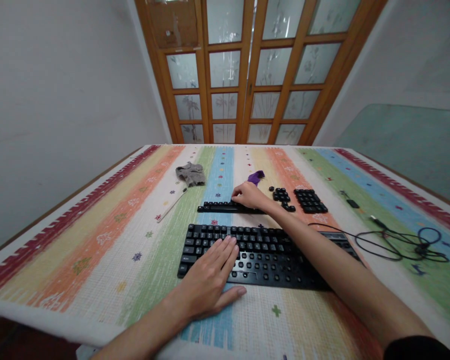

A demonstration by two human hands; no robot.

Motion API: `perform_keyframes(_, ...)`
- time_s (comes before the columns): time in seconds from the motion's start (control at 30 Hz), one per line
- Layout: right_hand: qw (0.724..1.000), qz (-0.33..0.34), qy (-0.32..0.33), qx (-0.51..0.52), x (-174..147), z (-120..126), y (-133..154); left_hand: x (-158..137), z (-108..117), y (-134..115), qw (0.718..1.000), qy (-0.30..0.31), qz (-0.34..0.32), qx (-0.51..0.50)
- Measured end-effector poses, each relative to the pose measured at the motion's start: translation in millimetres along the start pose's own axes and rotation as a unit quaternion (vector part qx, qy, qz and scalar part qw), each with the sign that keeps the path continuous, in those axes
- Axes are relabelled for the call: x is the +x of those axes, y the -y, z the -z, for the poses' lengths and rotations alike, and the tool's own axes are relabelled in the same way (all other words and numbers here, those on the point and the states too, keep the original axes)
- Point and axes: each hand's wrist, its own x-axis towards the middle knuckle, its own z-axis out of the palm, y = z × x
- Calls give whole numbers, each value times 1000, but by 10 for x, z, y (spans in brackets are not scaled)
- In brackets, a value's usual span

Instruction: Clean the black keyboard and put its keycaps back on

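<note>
A black keyboard (225, 257) lies on the cloth. Some sockets in its lower and right parts are bare of keycaps. My left hand (212, 275) rests flat on its left half, fingers stretched together and thumb out to the side. Beyond the keyboard, loose black keycaps (213, 205) stand in a row. Over this row my right hand (247, 195) is bent down with the fingertips pinched at a keycap, which they mostly hide. My right forearm crosses above the keyboard's right part and covers some of it.
More loose keycaps (310, 201) sit in groups at the right, by a small cluster (281, 194). A coiled USB cable (420, 245) and a small black piece (353, 203) lie farther right. Behind are a grey cloth (191, 174), a toothbrush (171, 205) and a purple cloth (255, 177).
</note>
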Motion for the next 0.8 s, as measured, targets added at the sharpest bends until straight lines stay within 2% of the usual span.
perform_keyframes(0.23, 998, 28, -34, 33, -126, 161, 122, -32, -2, -17, 1000, -1, 8, -1)
perform_keyframes(0.4, 984, 116, -81, 107, -629, 321, 278, -36, 52, -7, 999, 18, 7, -30)
perform_keyframes(0.47, 979, 133, -71, 137, -909, 346, 351, -35, 70, -4, 999, 22, 8, -38)
perform_keyframes(0.63, 973, 156, -37, 163, -1483, 259, 497, -38, 55, 5, 999, 25, 6, -34)
perform_keyframes(0.8, 969, 189, -77, 136, -1653, 86, 556, -35, 25, 23, 1000, 9, -8, -8)
